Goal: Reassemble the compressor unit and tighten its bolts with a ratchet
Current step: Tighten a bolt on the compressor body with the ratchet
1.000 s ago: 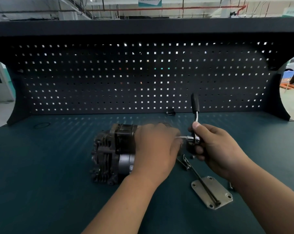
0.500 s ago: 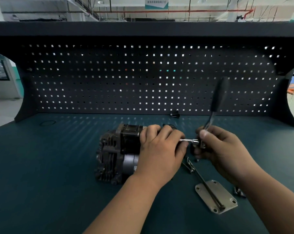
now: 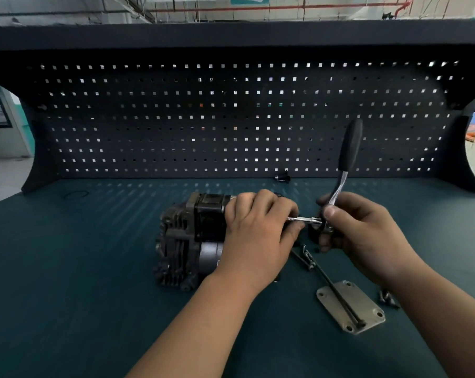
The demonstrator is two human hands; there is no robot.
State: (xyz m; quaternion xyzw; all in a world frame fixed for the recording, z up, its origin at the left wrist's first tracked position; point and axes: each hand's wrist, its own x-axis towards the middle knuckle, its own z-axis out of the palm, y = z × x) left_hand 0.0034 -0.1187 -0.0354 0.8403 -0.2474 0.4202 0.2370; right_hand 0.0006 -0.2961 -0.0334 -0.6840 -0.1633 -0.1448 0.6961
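The dark finned compressor unit (image 3: 187, 238) lies on its side on the teal bench. My left hand (image 3: 258, 236) wraps over its right end and hides that end. My right hand (image 3: 359, 230) grips the ratchet (image 3: 349, 148) at its head. The black handle points up and slightly right, in front of the pegboard. A thin silver extension (image 3: 303, 219) runs from the ratchet head leftward under my left fingers into the unit.
A grey metal cover plate (image 3: 364, 304) lies at the lower right with a long black bolt (image 3: 337, 293) across it. Loose screws (image 3: 307, 255) sit beside the unit, more small screws (image 3: 386, 297) right of the plate. A small black part (image 3: 282, 177) rests by the pegboard (image 3: 230, 118).
The ratchet handle swung from upright to tilted right and has come part of the way back; both hands kept their hold.
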